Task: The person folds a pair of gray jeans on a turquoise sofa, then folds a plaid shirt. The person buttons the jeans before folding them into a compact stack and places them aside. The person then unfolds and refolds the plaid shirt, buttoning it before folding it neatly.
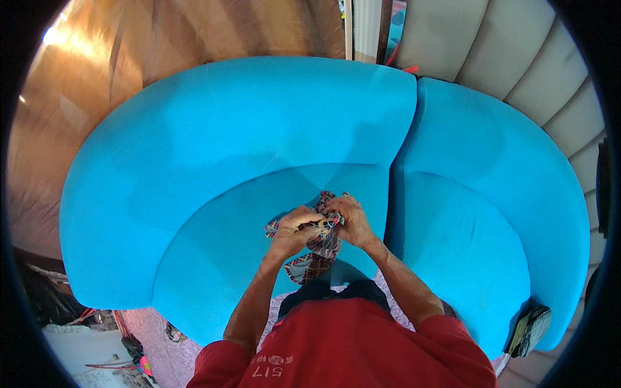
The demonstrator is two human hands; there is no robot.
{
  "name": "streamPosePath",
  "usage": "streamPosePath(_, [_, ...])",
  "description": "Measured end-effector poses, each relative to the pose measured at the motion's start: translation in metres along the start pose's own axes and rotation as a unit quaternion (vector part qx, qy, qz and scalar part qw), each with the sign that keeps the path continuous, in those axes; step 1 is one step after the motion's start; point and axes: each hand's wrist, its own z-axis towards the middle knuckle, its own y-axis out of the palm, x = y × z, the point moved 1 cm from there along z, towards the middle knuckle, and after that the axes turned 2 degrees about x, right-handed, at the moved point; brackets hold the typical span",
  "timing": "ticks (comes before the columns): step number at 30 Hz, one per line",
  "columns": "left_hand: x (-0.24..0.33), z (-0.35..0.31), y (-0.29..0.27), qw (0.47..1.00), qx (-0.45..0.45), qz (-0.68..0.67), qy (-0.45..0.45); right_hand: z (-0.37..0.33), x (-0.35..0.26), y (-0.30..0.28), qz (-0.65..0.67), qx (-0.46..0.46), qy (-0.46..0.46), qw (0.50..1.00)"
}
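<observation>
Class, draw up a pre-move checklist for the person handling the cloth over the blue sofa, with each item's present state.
1. Left hand holds the crumpled, multicoloured plaid cloth: ok.
2. Right hand also holds it: ok.
3. Cloth spread flat: not ok, it is bunched.
4. Exact part pinched: cannot tell, hands cover it.
5. Dark, boxy object apart from both hands, at the right end of the curved, bright-blue fabric sofa: ok.

Left of the left hand (pixel 292 234), a path runs free over the bright blue, curved fabric sofa (pixel 213 258). Hanging multicoloured checked cloth (pixel 317 266) bars the way between the forearms (pixel 255 294); a dark, boxy object (pixel 532 328) obstructs the sofa's lower right end.
</observation>
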Motion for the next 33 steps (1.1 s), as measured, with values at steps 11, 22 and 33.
streamPosePath(11, [-0.059,-0.063,-0.011,0.975,0.06,0.195,-0.09,-0.063,-0.008,0.032,-0.026,-0.055,0.112,0.992])
streamPosePath(22, [-0.036,-0.044,0.023,0.974,0.161,0.094,-0.128,-0.014,-0.042,0.018,0.21,0.001,0.24,0.948])
streamPosePath(33, [-0.008,0.018,-0.001,0.978,0.201,0.024,-0.047,0.075,-0.039,-0.019,0.493,-0.028,0.166,0.853])
